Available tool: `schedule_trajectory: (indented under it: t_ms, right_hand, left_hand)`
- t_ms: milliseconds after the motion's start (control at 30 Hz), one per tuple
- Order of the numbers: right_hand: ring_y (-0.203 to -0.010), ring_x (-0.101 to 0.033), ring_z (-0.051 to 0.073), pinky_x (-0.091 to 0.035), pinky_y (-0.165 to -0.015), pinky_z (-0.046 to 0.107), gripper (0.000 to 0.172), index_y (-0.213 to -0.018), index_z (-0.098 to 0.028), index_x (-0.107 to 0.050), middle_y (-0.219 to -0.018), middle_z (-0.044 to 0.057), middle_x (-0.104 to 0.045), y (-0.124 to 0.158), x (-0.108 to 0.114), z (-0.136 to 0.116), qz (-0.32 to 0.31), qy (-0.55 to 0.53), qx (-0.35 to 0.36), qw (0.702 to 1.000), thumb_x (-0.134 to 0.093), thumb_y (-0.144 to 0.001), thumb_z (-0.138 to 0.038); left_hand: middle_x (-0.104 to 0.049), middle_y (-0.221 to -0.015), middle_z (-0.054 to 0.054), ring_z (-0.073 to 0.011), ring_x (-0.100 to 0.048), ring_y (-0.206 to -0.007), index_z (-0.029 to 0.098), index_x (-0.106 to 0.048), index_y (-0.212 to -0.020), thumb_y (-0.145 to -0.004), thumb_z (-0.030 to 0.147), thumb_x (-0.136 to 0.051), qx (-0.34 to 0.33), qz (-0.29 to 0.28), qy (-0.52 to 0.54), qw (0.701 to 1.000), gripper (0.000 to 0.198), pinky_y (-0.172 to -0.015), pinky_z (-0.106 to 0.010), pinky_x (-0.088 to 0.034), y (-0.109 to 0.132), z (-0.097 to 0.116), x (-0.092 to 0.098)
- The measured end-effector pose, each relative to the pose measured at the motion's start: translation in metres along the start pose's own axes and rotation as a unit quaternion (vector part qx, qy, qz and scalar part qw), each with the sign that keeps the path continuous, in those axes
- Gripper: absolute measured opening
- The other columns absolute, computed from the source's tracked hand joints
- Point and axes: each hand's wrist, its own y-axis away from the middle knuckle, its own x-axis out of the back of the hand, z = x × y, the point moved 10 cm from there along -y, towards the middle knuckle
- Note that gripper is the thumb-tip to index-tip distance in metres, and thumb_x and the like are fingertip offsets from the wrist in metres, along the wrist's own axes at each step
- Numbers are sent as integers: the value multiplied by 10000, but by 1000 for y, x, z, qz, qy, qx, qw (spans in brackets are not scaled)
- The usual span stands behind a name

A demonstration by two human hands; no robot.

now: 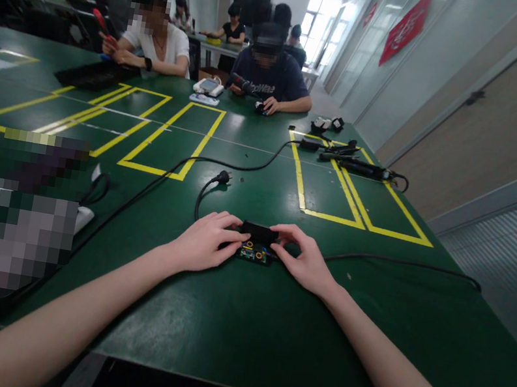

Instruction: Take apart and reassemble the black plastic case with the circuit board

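Note:
In the head view, my left hand [211, 242] and my right hand [302, 257] pinch a black casing half [259, 231] from its two ends, low over the table. Just below this cover lies the open lower part of what looks like a power adapter, its circuit board [248, 254] showing yellow ring-shaped parts and blue wires. My fingertips hide the corners of the casing. One cord with a black plug [223, 177] runs behind my left hand; another black cord [400, 262] leads off to the right of my right hand.
A long black cable [231, 166] with a small black box [310, 144] crosses the green table [235, 335]. Black tools and cords [359, 167] lie at the back right. Opposite me, a person in a dark shirt [278, 78] handles a small item. Blurred items sit at left.

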Motion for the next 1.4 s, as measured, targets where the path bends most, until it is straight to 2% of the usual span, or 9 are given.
schedule_trajectory:
  t_ms: [133, 333, 533, 633, 733, 900, 1100, 1267, 1400]
  right_hand:
    - [-867, -721, 206, -617, -804, 360, 198, -1141, -230, -687, -1029, 58, -746, 1, 0, -4, -3, -13, 7, 1000, -631, -953, -261]
    - [-1013, -749, 240, -597, -942, 419, 171, -1002, -225, -707, -1070, 82, -776, 0, 3, -5, 10, -42, 13, 999, -605, -1010, -362]
    - [-938, -759, 227, -611, -857, 386, 245, -809, -213, -653, -1041, 92, -791, -1, 2, -9, 8, -63, 7, 998, -648, -989, -379]
    - [-922, -758, 223, -612, -849, 381, 278, -761, -211, -635, -1034, 89, -794, -1, 3, -15, 4, -62, 10, 998, -668, -978, -382]
    - [-944, -757, 222, -605, -876, 392, 263, -769, -216, -638, -1056, 87, -791, -1, 4, -25, -7, -65, 35, 997, -669, -981, -368]
    - [-1042, -732, 223, -581, -928, 419, 184, -846, -225, -682, -1164, 97, -754, 1, -3, -40, -63, -77, 83, 992, -640, -1004, -310]
    - [-1074, -707, 219, -564, -956, 414, 180, -821, -221, -676, -1183, 90, -725, 2, -6, -40, -79, -80, 78, 991, -663, -986, -290]
    - [-1083, -705, 243, -559, -981, 455, 100, -876, -230, -676, -1149, 97, -728, 0, -5, -40, -76, -62, 64, 993, -661, -969, -264]
    - [-1086, -699, 249, -560, -977, 459, 88, -866, -231, -660, -1152, 104, -716, 2, -7, -40, -76, -39, 71, 994, -649, -953, -223]
  left_hand:
    - [-695, -1161, -124, -257, -645, -1048, 198, -773, -1190, -1044, 311, -535, -14, -7, -48, 999, 302, -905, -423, -536, -2, 8, 3]
    - [-693, -1125, -119, -244, -642, -1005, 187, -776, -1143, -1044, 347, -547, -26, -2, -82, 996, 297, -861, -388, -529, -3, 15, 5]
    - [-736, -1144, -103, -231, -676, -991, 197, -770, -1111, -1041, 342, -572, -45, 20, -80, 996, 256, -841, -365, -533, 0, 16, 2]
    - [-755, -1143, -89, -226, -694, -985, 207, -765, -1118, -1027, 340, -593, -32, 16, -67, 997, 235, -837, -358, -542, -1, 14, 1]
    - [-755, -1151, -87, -233, -701, -1019, 206, -764, -1118, -1001, 342, -629, -16, 4, -48, 999, 225, -882, -371, -555, -2, 11, 2]
    - [-725, -1238, -85, -250, -695, -1076, 206, -764, -1129, -955, 359, -695, -19, -25, -28, 999, 242, -937, -394, -565, 1, 11, 1]
    - [-716, -1313, -84, -247, -698, -1095, 215, -775, -1109, -966, 330, -682, -32, -28, -37, 998, 206, -947, -396, -566, 3, 11, 1]
    - [-759, -1249, -86, -231, -730, -982, 194, -757, -882, -937, 329, -709, -24, -7, -11, 1000, 153, -866, -377, -564, 2, 7, 4]
    - [-794, -1051, -63, -214, -740, -893, 185, -649, -795, -879, 302, -763, 2, 7, 27, 1000, 183, -808, -342, -541, 2, 1, 7]
